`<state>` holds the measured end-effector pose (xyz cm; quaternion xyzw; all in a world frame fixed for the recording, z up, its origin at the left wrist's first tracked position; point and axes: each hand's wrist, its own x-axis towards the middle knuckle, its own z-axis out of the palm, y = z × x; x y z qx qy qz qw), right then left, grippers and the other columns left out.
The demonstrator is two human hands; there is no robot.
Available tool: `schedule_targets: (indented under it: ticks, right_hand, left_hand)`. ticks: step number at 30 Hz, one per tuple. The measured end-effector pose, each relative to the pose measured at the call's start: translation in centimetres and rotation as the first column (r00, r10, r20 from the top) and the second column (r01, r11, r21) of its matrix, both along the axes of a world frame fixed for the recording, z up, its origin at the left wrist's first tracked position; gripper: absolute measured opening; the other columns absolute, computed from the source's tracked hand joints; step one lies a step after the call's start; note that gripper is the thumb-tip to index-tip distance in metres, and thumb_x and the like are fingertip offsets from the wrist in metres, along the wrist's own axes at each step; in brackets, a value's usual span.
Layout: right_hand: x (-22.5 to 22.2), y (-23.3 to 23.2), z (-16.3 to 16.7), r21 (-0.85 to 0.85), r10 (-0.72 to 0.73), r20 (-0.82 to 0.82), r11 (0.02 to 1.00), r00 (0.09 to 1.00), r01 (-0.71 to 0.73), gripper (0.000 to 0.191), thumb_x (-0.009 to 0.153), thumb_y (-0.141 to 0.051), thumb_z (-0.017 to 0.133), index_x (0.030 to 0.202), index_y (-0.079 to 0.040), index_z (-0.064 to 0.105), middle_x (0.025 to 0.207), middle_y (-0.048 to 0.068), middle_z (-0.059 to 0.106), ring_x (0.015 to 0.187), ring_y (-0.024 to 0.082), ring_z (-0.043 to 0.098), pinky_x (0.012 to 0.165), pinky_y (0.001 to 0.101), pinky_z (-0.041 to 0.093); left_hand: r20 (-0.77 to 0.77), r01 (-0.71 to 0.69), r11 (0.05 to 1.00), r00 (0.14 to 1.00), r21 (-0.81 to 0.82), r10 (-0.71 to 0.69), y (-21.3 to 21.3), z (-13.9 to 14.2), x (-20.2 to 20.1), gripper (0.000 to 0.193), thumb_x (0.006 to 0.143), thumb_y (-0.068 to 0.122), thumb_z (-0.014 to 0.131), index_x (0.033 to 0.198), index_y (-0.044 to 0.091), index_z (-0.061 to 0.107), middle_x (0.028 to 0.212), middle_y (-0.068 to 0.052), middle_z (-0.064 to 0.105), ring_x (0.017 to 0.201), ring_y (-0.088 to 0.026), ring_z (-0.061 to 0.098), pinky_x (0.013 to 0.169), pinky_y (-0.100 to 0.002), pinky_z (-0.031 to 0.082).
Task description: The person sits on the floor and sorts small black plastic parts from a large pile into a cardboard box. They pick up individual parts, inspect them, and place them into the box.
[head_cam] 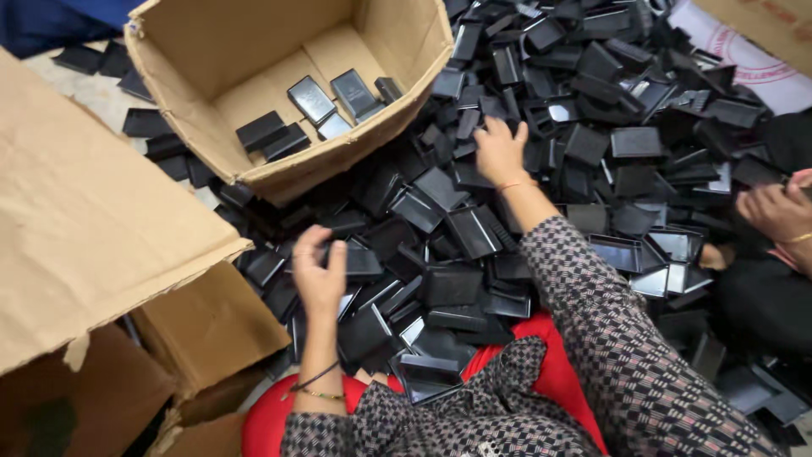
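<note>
Left hand (320,275) fingers curled around a black plastic tray (359,261) at the near edge of the tray pile (592,144). Right hand (499,152) spread, pressing into the pile. Open brown cardboard box (211,51) upper left, few trays inside.

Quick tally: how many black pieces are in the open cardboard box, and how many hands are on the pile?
Black pieces in the cardboard box: 6
Own left hand and right hand: 2
Co-worker's hand: 1
Total: 9
</note>
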<state>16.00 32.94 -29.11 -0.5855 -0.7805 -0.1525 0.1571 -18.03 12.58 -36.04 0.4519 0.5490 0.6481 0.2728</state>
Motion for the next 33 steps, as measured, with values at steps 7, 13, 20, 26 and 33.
schedule_targets:
  ticks: [7, 13, 20, 26, 33]
  right_hand:
    - [0.6, -10.9, 2.4, 0.299, 0.201, -0.659, 0.954, 0.725, 0.008, 0.012, 0.104, -0.009, 0.068, 0.11, 0.001, 0.071, 0.108, 0.018, 0.074, 0.1, 0.032, 0.073, 0.087, 0.0373, 0.057]
    - [-9.6, -21.2, 1.6, -0.144, 0.257, -0.782, 0.813, 0.569, -0.565, 0.015, 0.092, -0.015, 0.073, 0.099, -0.003, 0.075, 0.095, 0.011, 0.076, 0.088, 0.024, 0.074, 0.082, 0.0339, 0.059]
    - [0.3, -2.0, 0.0, -0.416, 0.392, -0.44, 0.708, 0.808, -0.57, 0.076, 0.064, -0.019, 0.086, 0.132, -0.004, 0.055, 0.132, 0.021, 0.059, 0.126, 0.038, 0.056, 0.107, 0.0425, 0.046]
    - [2.2, -4.2, -0.5, -0.727, -0.004, 0.167, 0.675, 0.986, 0.126, 0.072, 0.069, -0.031, 0.086, 0.133, -0.025, 0.054, 0.132, 0.012, 0.058, 0.131, 0.037, 0.049, 0.111, 0.0646, 0.03]
    - [-6.8, -17.2, 1.5, -0.098, 0.119, -0.753, 0.953, 0.648, -0.288, 0.056, 0.071, -0.033, 0.087, 0.117, -0.008, 0.068, 0.117, 0.011, 0.067, 0.109, 0.028, 0.067, 0.094, 0.0392, 0.053]
  left_hand:
    - [0.547, 0.456, 0.882, 0.772, -0.122, -0.323, 0.0, -1.1, 3.2, 0.045, 0.096, 0.018, 0.076, 0.135, -0.002, 0.063, 0.127, -0.021, 0.063, 0.114, -0.023, 0.062, 0.104, -0.036, 0.049]
    - [0.869, 0.631, 0.735, 0.191, 0.248, -0.457, -2.2, 3.0, 6.1, 0.072, 0.09, 0.027, 0.071, 0.151, 0.012, 0.036, 0.133, -0.015, 0.067, 0.121, -0.025, 0.065, 0.108, -0.04, 0.047]
    - [0.983, 0.396, 0.914, 0.111, 0.09, -0.145, 0.6, 1.3, 0.9, 0.043, 0.098, 0.041, 0.063, 0.134, 0.016, 0.061, 0.118, -0.007, 0.069, 0.108, -0.024, 0.066, 0.097, -0.045, 0.053]
    - [0.969, 0.491, 0.871, 0.209, 0.014, -0.133, 1.3, 0.0, 3.1, 0.074, 0.098, 0.07, 0.041, 0.133, 0.008, 0.06, 0.112, -0.012, 0.071, 0.097, -0.025, 0.068, 0.088, -0.042, 0.057]
    - [0.908, 0.573, 0.817, 0.373, -0.063, -0.191, 0.5, 0.2, 6.1, 0.082, 0.096, 0.069, 0.035, 0.143, 0.005, 0.056, 0.127, -0.012, 0.07, 0.108, -0.022, 0.067, 0.093, -0.037, 0.054]
